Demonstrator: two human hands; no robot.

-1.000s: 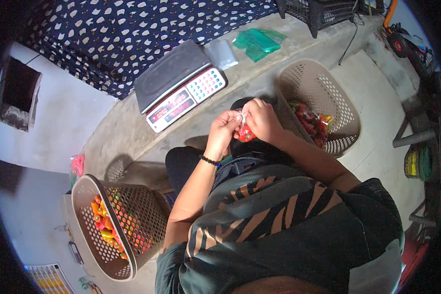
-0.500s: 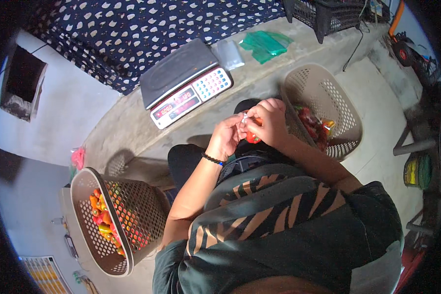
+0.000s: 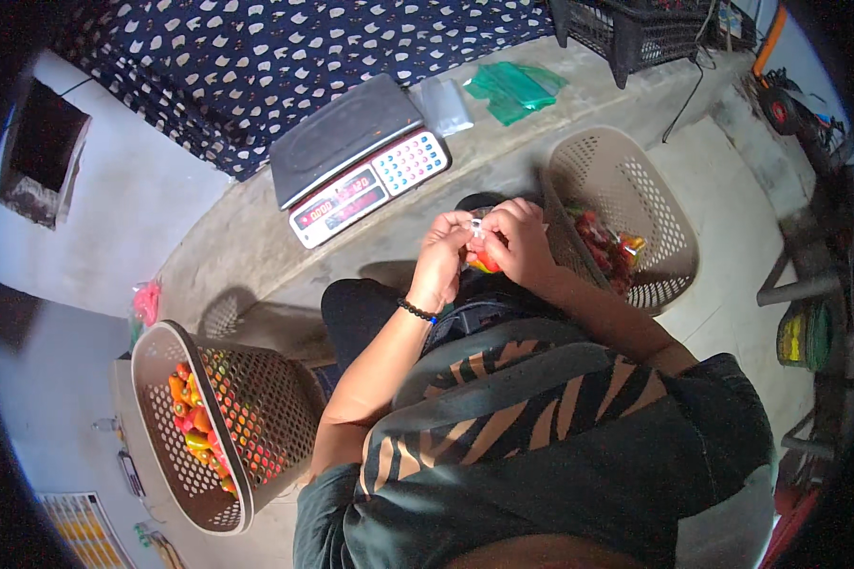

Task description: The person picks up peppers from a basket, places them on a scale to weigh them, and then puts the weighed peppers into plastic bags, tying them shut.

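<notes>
In front of my lap, both hands are close together at the gathered neck of a clear plastic bag of red and yellow peppers [image 3: 485, 263]. My left hand [image 3: 440, 254], with a dark beaded bracelet on its wrist, is closed and pinches the whitish neck. From the other side, the fingers of my right hand [image 3: 522, 239] are bent and closed on the same neck. The bag hangs below the fingers, largely hidden by the hands. Whether a tie is at the neck is too small to tell.
To the left stands a beige perforated basket [image 3: 280, 408] with loose peppers [image 3: 197, 429]. A similar basket [image 3: 659, 204] at the right holds bagged peppers [image 3: 609, 247]. A digital scale [image 3: 346, 142], clear bags [image 3: 443, 106] and green bags [image 3: 514, 92] lie on the concrete ledge [image 3: 247, 228].
The fingers have shifted slightly at the bag's neck, and the bag has turned a little, showing more yellow. Both hands remain on it.
</notes>
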